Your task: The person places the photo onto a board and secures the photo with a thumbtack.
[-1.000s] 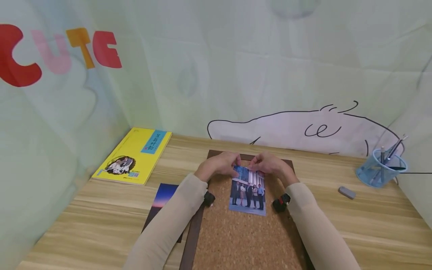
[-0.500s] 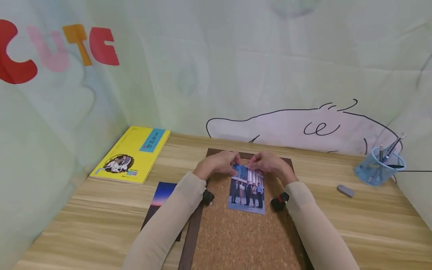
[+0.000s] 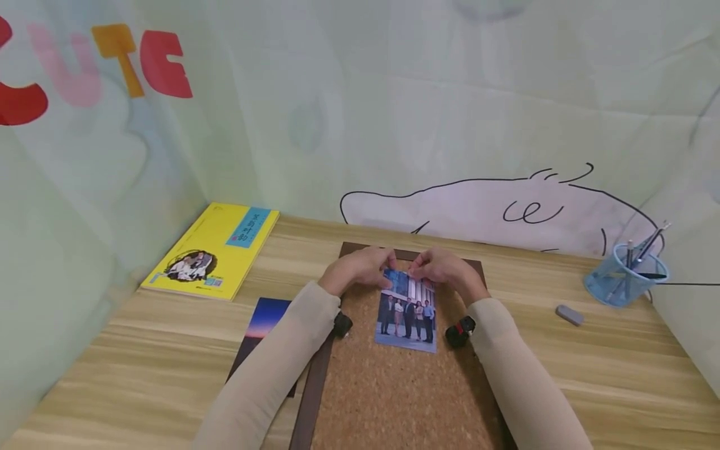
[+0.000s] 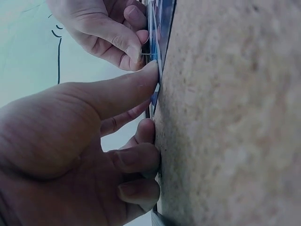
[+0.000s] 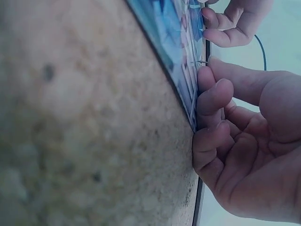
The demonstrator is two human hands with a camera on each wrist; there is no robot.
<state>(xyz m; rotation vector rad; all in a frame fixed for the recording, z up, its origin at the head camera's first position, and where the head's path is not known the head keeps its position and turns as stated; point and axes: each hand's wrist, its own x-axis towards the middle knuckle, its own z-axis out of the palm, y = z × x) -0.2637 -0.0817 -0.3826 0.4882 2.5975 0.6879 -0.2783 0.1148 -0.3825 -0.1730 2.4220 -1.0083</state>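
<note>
A photo (image 3: 406, 315) of several people in front of a building lies on a brown-framed corkboard (image 3: 365, 394), near its top edge. At the photo's upper left corner, my left hand (image 3: 365, 265) holds it, thumb on the print and fingers curled at the edge. My right hand (image 3: 444, 267) pinches a pushpin at the photo's top edge. The pushpin's thin needle (image 5: 201, 61) shows below the thumb in the right wrist view, pointing at the print; its head is hidden by the fingers. The left wrist view also shows the needle (image 4: 148, 54).
A second photo (image 3: 261, 325) with a sunset sky lies left of the board, partly under the left sleeve. Behind it is a yellow book (image 3: 214, 250). To the right are a grey eraser (image 3: 569, 315) and a blue mesh cup (image 3: 621, 281) of pens. A curtain hangs behind the table.
The head view has shifted slightly, so everything sits a little further left and up. Both hands keep their places at the photo's top edge.
</note>
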